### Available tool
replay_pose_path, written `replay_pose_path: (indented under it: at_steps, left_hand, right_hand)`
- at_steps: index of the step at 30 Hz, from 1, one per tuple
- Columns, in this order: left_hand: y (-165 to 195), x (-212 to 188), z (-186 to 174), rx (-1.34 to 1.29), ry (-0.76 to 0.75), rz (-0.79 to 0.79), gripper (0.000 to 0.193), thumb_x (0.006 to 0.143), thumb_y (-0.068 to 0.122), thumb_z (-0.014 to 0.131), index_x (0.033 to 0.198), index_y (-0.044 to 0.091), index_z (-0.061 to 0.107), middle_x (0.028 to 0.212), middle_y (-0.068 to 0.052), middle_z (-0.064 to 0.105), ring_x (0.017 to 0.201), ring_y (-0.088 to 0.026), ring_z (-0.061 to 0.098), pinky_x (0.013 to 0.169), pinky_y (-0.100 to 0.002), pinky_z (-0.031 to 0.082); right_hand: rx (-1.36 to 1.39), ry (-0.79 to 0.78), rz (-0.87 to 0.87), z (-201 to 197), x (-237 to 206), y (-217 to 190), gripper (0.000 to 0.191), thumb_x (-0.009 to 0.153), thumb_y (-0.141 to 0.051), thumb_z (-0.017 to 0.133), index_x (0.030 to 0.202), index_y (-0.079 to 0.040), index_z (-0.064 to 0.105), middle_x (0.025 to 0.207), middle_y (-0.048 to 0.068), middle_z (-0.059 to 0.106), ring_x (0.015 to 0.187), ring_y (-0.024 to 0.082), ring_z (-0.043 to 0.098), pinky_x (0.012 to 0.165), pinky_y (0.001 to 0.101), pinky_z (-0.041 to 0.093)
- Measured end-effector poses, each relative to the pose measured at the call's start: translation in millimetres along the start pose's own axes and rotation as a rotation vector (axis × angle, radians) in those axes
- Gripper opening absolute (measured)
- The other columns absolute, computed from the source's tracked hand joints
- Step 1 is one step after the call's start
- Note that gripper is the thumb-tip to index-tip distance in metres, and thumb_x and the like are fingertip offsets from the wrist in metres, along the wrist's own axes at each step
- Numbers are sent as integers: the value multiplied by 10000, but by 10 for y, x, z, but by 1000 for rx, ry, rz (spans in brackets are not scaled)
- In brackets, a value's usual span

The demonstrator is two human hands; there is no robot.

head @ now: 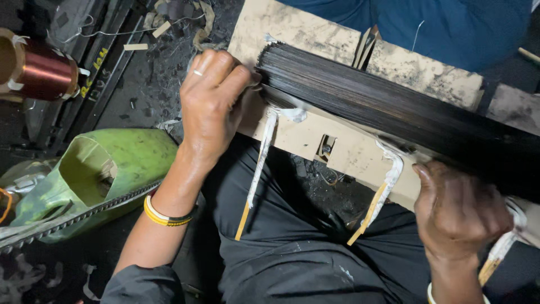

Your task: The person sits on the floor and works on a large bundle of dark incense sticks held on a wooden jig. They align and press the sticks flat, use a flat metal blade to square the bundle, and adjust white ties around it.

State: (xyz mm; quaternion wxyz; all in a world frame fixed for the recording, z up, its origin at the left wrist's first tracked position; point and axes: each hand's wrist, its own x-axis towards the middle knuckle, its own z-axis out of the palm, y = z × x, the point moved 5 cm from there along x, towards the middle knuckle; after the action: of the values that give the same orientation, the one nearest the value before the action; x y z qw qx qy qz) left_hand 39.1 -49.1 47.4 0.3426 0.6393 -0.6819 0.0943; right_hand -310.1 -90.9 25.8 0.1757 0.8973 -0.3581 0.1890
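I see left hand (pixel 209 107) fingers closed on the end of the dark wire bundle (pixel 394 107); right hand (pixel 458 211) fingers pressing its lower edge, over the cardboard board (pixel 349 149).

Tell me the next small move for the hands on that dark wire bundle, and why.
Probably slide the left hand along the dark wire bundle toward the first white tie. Its grip pinches the loose bundle end, the right hand steadies the other side, and both ties hang slack over the board.
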Motion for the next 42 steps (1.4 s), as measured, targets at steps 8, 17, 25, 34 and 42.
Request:
replay_pose_path:
  at_steps: [8, 17, 25, 34, 42]
  left_hand:
    - [198, -140, 72, 105, 14, 26, 160, 809, 36, 792, 929, 35, 687, 935, -91, 596, 966, -303, 571, 896, -421, 408]
    - [183, -335, 277, 121, 55, 12, 176, 838, 4, 795, 998, 69, 760, 877, -78, 478, 908, -262, 516, 884, -362, 382]
    - [342, -176, 202, 200, -20, 14, 173, 863, 63, 793, 944, 55, 641, 929, -92, 484, 920, -285, 503, 956, -391, 393]
    - [1385, 254, 815, -213, -153, 355, 266, 901, 117, 708, 1151, 29, 677, 1029, -86, 584, 1009, -263, 588, 865, -412, 422]
    - [1335, 264, 955, -334, -96, 277, 242, 811, 122, 793, 981, 59, 633, 943, -78, 578, 925, -272, 576, 799, -402, 432]
  right_hand:
    - [188, 44, 224, -123, 106, 165, 162, 1004, -70, 864, 1027, -38, 707, 969, 95, 689, 915, 274, 639, 858, 393, 475]
    - [322, 249, 383, 93, -126, 271, 246, 916, 25, 923, 984, -11, 690, 1020, 104, 607, 946, 286, 593, 847, 404, 496]
    - [329, 243, 363, 138, -146, 277, 238, 911, 13, 902, 972, -14, 673, 1010, 110, 576, 960, 297, 580, 864, 419, 473]
    - [358, 130, 438, -50, -11, 372, 297, 833, -35, 934, 1025, -13, 708, 1063, 120, 631, 1039, 286, 635, 948, 404, 512]
    - [1097, 119, 426, -213, 277, 805, 298, 1020, 3, 750, 1236, 53, 551, 1138, 67, 674, 1082, 166, 697, 974, 283, 604]
